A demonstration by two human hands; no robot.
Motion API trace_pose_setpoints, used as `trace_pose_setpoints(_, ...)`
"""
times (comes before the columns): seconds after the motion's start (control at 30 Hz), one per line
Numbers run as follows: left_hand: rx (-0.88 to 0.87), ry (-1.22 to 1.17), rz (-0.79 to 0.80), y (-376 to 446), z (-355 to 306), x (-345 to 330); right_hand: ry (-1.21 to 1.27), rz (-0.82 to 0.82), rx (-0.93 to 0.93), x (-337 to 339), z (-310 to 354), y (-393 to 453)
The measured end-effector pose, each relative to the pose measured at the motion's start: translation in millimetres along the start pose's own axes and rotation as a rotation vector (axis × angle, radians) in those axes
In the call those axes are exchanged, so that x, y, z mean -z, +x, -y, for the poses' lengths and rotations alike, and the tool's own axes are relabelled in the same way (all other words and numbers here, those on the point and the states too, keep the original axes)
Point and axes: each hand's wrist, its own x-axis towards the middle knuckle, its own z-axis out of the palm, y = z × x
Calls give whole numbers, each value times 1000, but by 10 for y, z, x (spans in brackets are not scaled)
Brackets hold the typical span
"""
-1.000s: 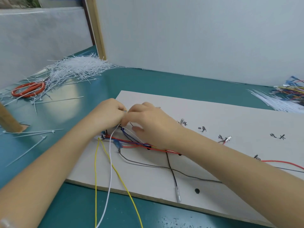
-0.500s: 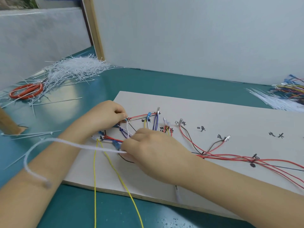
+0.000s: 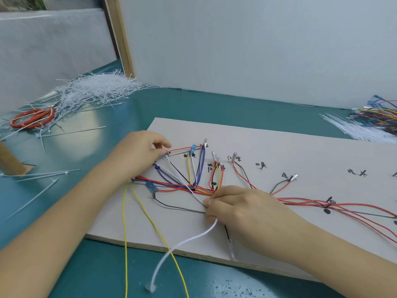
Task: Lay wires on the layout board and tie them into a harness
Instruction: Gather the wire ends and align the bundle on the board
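Teal table (image 3: 193, 108); right hand (image 3: 247, 211) hides white wire (image 3: 184, 183) grip.

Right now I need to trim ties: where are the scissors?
Head view, far left: the red-handled scissors lie on the teal table, half buried in the white cable-tie pile.

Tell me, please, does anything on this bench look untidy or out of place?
Yes. The yellow wire and white wire trail off the layout board edge instead of lying on it. Red scissors sit half buried in loose cable ties.
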Motion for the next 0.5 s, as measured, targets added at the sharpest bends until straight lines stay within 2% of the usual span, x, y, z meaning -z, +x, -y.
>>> trace_pose_setpoints(0.07, -167, 104, -60, -93, -139, -14, -8, -36, -7, -4, -10, -16)
trace_pose_setpoints(0.1, -277, 43, -16, -143, -221, -13, -10, -41, -6, -10, -11, -17)
trace_pose_setpoints(0.17, -433, -151, 221, -242, -383, -6, 16, -29, -11, -13, -49, -33)
trace_pose_setpoints(0.23, -473, -184, 390, -289, -469, -43, 47, -34, -17, 19, -109, -68)
trace_pose_setpoints(0.33, -502, -128, 363, -287, -473, -100, 102, -67, -28, 90, -158, -167)
trace_pose_setpoints(0.5, -528, -86, 326, -295, -505, -122, 344, -140, -150, 246, -346, -511)
